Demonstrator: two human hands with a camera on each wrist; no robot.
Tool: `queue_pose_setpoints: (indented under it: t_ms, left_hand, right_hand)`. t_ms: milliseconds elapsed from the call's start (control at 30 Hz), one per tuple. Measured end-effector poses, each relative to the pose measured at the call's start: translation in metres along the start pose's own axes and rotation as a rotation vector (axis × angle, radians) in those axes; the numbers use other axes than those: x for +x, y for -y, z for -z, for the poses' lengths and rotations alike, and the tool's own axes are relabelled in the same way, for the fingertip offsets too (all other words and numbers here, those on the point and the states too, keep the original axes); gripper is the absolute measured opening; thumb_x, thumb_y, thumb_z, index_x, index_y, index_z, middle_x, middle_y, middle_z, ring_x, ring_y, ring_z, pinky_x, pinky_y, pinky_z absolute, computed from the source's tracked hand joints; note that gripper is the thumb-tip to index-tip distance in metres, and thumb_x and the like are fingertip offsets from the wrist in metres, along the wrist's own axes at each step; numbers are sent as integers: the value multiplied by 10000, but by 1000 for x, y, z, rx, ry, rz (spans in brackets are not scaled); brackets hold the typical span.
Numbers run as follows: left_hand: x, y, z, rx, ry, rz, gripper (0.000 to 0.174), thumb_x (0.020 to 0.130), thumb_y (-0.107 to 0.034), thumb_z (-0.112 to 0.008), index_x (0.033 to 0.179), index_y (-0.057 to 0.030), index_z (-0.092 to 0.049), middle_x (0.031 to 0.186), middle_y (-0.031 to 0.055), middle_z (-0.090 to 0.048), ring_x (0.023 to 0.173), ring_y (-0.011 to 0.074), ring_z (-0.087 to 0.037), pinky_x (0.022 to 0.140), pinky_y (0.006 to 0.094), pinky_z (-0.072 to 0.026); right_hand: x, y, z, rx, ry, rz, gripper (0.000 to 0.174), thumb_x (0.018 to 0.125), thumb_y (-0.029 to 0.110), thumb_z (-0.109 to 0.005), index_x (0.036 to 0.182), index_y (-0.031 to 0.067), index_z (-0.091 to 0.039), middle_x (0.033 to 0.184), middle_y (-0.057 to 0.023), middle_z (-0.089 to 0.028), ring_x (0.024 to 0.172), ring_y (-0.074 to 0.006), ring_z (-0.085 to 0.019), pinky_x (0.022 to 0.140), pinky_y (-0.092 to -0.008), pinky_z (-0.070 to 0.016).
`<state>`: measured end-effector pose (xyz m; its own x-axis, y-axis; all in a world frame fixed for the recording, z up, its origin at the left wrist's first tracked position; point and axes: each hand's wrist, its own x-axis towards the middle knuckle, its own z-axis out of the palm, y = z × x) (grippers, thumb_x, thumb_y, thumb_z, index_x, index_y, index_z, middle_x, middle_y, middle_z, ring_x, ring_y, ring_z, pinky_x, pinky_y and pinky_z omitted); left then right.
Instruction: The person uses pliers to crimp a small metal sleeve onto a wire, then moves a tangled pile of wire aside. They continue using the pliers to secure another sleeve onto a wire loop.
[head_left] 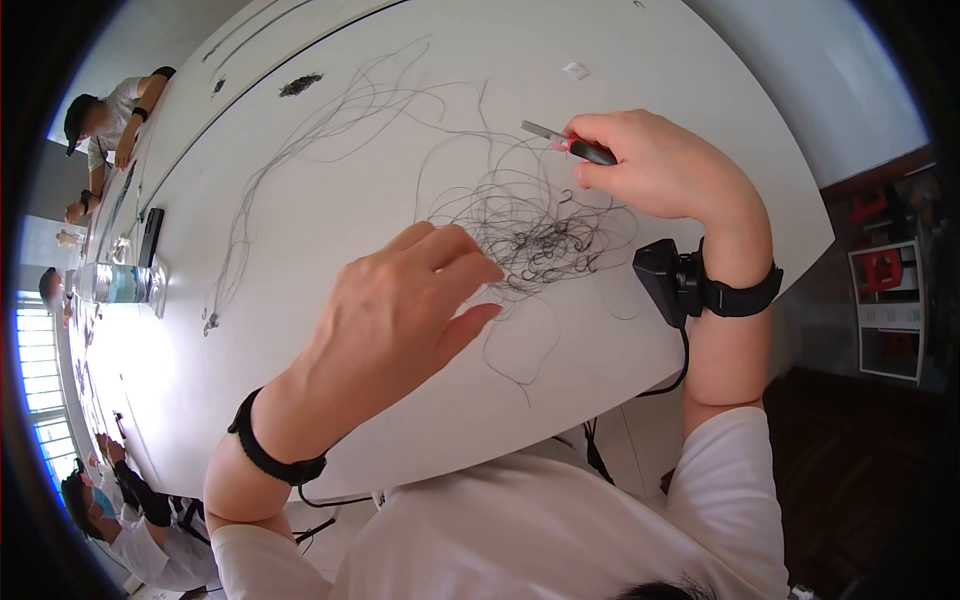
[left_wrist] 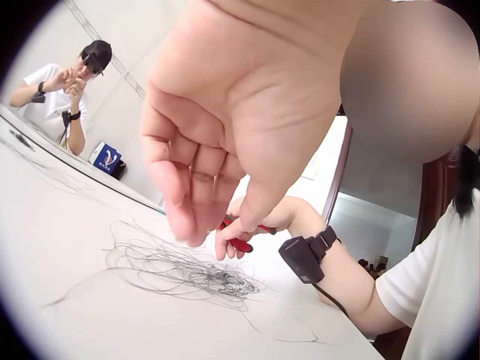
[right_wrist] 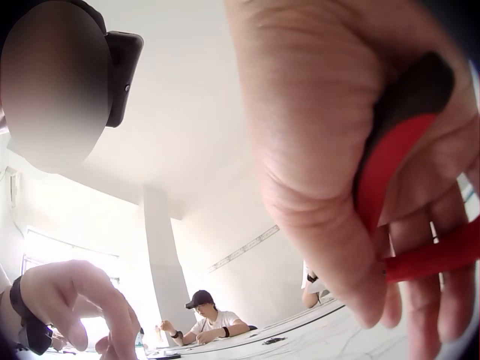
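A tangle of thin dark wire (head_left: pixel 540 235) lies on the white table (head_left: pixel 330 230), also seen as the wire tangle (left_wrist: pixel 187 270) in the left wrist view. My left hand (head_left: pixel 485 292) hovers over the tangle's near left side with relaxed fingers, thumb apart from them, holding nothing that I can make out. In its own view the left hand (left_wrist: pixel 210 221) hangs above the wire. My right hand (head_left: pixel 600 155) grips a red-and-black-handled cutter (head_left: pixel 590 152) just past the tangle, its metal tip pointing left. The right hand (right_wrist: pixel 337 150) wraps the cutter handles (right_wrist: pixel 397 150); the red handle (left_wrist: pixel 240 244) shows there too.
Long loose strands (head_left: pixel 300 150) trail left and far from the tangle. A water bottle (head_left: pixel 115 283) and a black phone (head_left: pixel 150 235) sit at the left, a small dark pile (head_left: pixel 300 85) and a white scrap (head_left: pixel 575 70) farther away. Other people (head_left: pixel 110 115) sit around the table.
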<state>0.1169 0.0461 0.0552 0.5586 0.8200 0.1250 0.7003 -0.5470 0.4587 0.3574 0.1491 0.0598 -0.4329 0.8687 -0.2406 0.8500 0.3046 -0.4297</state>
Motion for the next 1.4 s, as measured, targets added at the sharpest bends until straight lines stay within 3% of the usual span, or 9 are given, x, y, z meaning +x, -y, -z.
queue_pose_setpoints:
  t_ms: [100,233,300,400,500,933,1167,1300,1400]
  left_hand:
    - [4,1,-9,-48,-14,-116,201,759,-55,-769,944,-43,-692,930,55,-681,926,224,-631,695,343,-548]
    - [8,1,-4,18,99,-52,172,769,-56,-763,926,-60,-695,847,56,-684,802,224,-659,643,325,-536]
    - [11,2,-2,14,114,-6,162,775,-59,-760,924,-66,-696,815,56,-684,753,224,-666,623,319,-531]
    - [13,4,-4,25,39,-57,141,792,-74,-752,922,-74,-698,767,55,-677,681,221,-665,588,311,-517]
    - [8,3,-6,30,80,-19,127,805,-89,-744,923,-73,-699,778,56,-678,701,218,-665,593,315,-513]
    - [-14,13,6,-31,21,32,97,830,-83,-731,917,-52,-703,774,66,-680,709,203,-675,600,299,-519]
    - [-27,46,9,-220,90,179,94,897,-96,-666,950,-34,-714,819,75,-713,729,156,-690,605,263,-521]
    - [-27,43,4,-337,36,200,116,894,-123,-660,945,-28,-703,798,85,-711,705,181,-682,644,275,-528]
    - [-23,42,-3,-434,33,228,154,925,-133,-647,1028,-32,-700,823,32,-698,730,97,-645,590,245,-487]
  right_hand:
    - [0,-1,1,-20,5,20,230,855,179,-592,993,-4,-611,752,-133,-590,658,-266,-515,623,-353,-430]
    - [3,-9,0,-36,1,-30,203,848,161,-596,971,0,-612,747,-145,-593,654,-276,-523,626,-358,-435]
    - [6,-18,-6,-17,-151,226,187,828,131,-611,962,0,-613,741,-154,-605,652,-283,-537,627,-367,-441]
    - [17,-11,-15,-70,-126,195,184,747,38,-614,921,38,-672,819,-164,-676,746,-325,-654,665,-414,-511]
    - [18,0,-23,-163,-109,99,173,749,37,-629,912,49,-683,822,-157,-687,796,-324,-679,702,-404,-538]
    - [14,13,-31,-325,-162,114,124,747,79,-697,859,47,-655,795,-135,-690,791,-311,-690,676,-402,-547]
    - [6,12,-12,-27,-163,237,138,772,99,-674,886,32,-633,793,-143,-672,724,-313,-645,651,-391,-496]
    - [5,23,-14,247,-127,364,163,791,114,-672,907,14,-617,767,-143,-657,680,-286,-611,639,-359,-480]
    - [5,41,-17,212,-100,418,157,812,91,-671,923,8,-597,780,-115,-667,677,-236,-623,644,-329,-491]
